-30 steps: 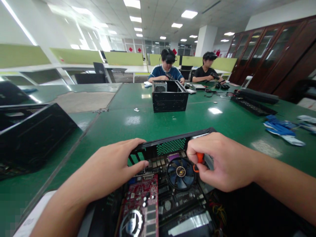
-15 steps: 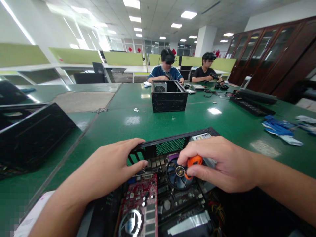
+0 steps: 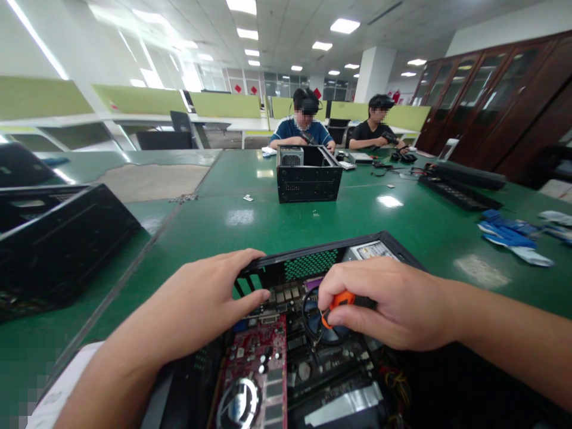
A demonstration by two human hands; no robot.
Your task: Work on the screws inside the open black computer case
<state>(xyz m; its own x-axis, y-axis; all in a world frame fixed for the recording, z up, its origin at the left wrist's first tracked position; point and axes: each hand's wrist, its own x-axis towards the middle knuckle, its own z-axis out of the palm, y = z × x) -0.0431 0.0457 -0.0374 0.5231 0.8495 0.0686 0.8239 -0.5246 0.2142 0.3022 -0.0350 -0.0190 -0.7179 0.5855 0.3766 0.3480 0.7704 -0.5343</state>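
Note:
In front of me lies an opened black computer case (image 3: 308, 253). My left hand (image 3: 203, 310) grips its far edge at the left, fingers over the rim and thumb inside. My right hand (image 3: 388, 301) is closed around the orange handle of a screwdriver (image 3: 338, 307), held tilted over the round cooling fan (image 3: 313, 316). Whether its tip touches anything, I cannot make out. A red graphics card (image 3: 254, 363) with its own round fan sits left of the cooling fan. The power supply (image 3: 369, 249) at the far right corner is partly hidden by my right hand.
Another black case (image 3: 308, 183) stands farther back on the green table (image 3: 214, 232), and one more case (image 3: 62, 250) lies at the left. Blue-and-white gloves (image 3: 513, 235) and black panels (image 3: 460, 182) are on the right. Two people (image 3: 300, 128) work across the table.
My right hand has turned and shifted slightly left, tilting the screwdriver's orange handle over the fan. My left hand stays on the case edge.

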